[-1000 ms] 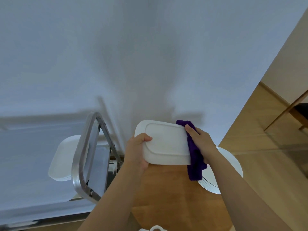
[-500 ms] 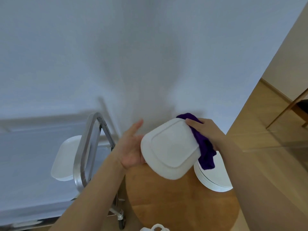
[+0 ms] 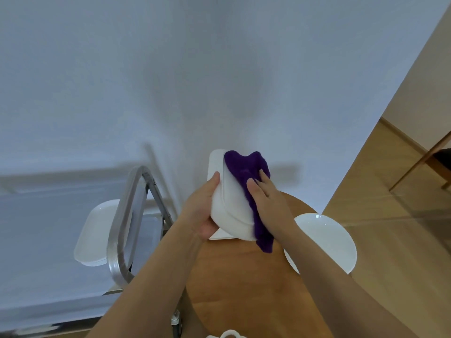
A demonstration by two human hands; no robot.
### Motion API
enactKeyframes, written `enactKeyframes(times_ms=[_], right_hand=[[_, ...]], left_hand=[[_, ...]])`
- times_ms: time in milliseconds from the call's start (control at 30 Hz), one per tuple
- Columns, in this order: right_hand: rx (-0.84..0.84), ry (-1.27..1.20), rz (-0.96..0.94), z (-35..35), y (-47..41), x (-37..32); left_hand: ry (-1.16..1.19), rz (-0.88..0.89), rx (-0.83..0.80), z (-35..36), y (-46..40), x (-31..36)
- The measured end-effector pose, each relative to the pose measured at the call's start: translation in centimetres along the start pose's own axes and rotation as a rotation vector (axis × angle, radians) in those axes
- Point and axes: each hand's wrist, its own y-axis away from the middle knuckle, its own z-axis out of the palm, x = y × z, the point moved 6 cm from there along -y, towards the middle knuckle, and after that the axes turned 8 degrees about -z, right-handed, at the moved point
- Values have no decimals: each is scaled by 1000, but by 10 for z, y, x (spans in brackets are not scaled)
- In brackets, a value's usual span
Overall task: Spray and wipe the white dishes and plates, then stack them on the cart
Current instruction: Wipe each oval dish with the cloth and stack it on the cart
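Glossy white ceramic dish [image 3: 230, 211], fuzzy purple cloth [image 3: 246, 172], brushed metal cart [image 3: 122, 228], smooth wooden table [image 3: 244, 289].

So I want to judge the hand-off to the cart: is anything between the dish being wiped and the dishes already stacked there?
Yes. The cart's metal handle loop rises between the held dish, gripped by the left hand, and the stacked dishes. It partly hides that stack, so the dish would probably have to go over it.

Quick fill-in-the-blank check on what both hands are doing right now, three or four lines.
1. The left hand holds a white ____ dish.
2. The right hand presses a ____ cloth onto it.
3. The round plates sit on the ____ table.
4. Another white dish lies on the ____.

Missing: rectangular; purple; wooden; cart
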Motion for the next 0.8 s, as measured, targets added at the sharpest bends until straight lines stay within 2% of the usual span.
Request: enactKeyframes(times_ms=[100, 200, 333, 433, 533, 600, 733, 800], right_hand=[[54, -7, -83, 12, 13, -13], [166, 28, -83, 25, 22, -20], [319, -195, -78, 37, 30, -29], [217, -119, -115, 39, 36, -25], [129, -26, -77, 40, 31, -13], [145, -32, -19, 40, 21, -10], [63, 61, -5, 38, -2, -21], [71, 125, 1, 28, -23, -25]], left_hand=[[-34, 82, 91, 7, -3, 0], [-95, 186, 184, 15, -3, -1], [-320, 322, 266, 21, 1, 0], [-356, 223, 203, 24, 2, -9], [-273, 95, 106, 25, 6, -20], [-226, 82, 60, 24, 8, -23], [-96, 69, -32, 24, 15, -23], [-132, 82, -21, 20, 17, -27]])
